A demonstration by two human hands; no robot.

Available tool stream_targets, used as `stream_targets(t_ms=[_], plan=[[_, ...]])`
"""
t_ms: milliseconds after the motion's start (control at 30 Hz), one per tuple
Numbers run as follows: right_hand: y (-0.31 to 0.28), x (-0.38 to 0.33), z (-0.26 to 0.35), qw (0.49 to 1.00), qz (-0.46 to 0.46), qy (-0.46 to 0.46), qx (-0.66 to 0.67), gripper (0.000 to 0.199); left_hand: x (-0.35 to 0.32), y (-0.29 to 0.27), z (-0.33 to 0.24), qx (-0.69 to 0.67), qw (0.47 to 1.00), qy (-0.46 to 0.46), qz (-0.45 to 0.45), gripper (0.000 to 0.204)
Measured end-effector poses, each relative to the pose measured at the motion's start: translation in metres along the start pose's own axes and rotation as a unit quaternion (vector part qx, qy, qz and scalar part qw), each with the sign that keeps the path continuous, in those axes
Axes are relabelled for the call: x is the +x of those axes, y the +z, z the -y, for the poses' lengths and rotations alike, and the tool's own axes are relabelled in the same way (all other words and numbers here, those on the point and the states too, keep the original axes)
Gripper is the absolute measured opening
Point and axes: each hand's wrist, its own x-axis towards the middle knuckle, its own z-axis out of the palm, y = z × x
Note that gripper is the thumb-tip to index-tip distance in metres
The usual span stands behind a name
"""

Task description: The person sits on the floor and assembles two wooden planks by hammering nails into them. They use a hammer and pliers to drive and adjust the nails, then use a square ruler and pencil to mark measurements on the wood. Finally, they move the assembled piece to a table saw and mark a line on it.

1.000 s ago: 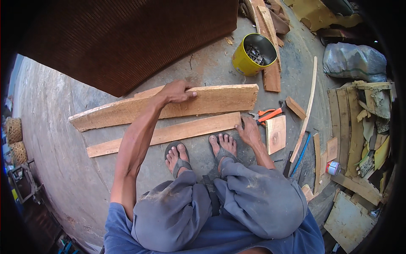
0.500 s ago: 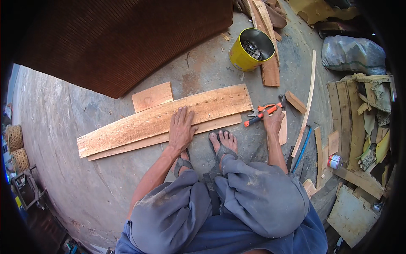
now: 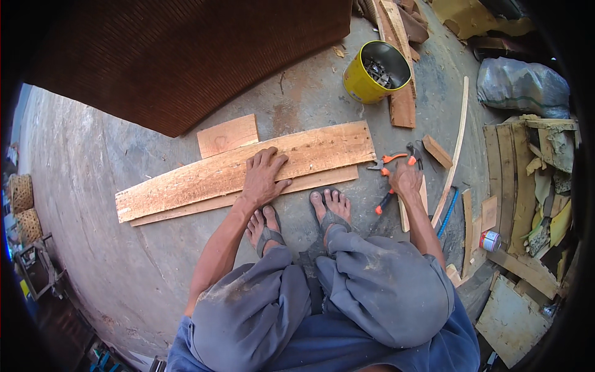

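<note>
Left hand [image 3: 263,177] presses plank [image 3: 204,180]; right hand [image 3: 406,178] seemingly grips hammer [image 3: 396,180].

A round yellow tin can [image 3: 376,73] stands open on the concrete floor [image 3: 124,260] at the upper middle, its inside grey and holding small dark metal bits; it leans against a wooden offcut. At the upper right a bulging grey plastic sack [image 3: 522,87] lies among scrap boards. Lower right, near the plank pile, lies 1 small cylinder [image 3: 490,240] with a white and red label band and a blue end. No signs or screens show.
</note>
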Motion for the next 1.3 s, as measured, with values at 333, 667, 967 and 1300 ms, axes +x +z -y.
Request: stream_targets(t_ms=[333,667,967,1300], plan=[[-0.015,0.032,-0.049,0.928,0.332,-0.057,0.162,0.041,0.001,0.002,-0.002,-0.023,1.000,-0.001,-0.002,0.063],[-0.069,-0.028,0.018,0.669,0.463,0.032,0.580,0.035,0.001,0.000,0.003,-0.018,1.000,-0.012,-0.001,0.063],[-0.069,-0.039,0.142,0.107,0.416,0.224,0.875,0.062,0.003,0.001,0.002,-0.022,1.000,-0.014,0.002,0.065],[-0.033,-0.026,0.169,-0.120,0.431,0.225,0.866,0.032,0.000,0.003,0.002,0.017,1.000,-0.013,0.018,0.074]])
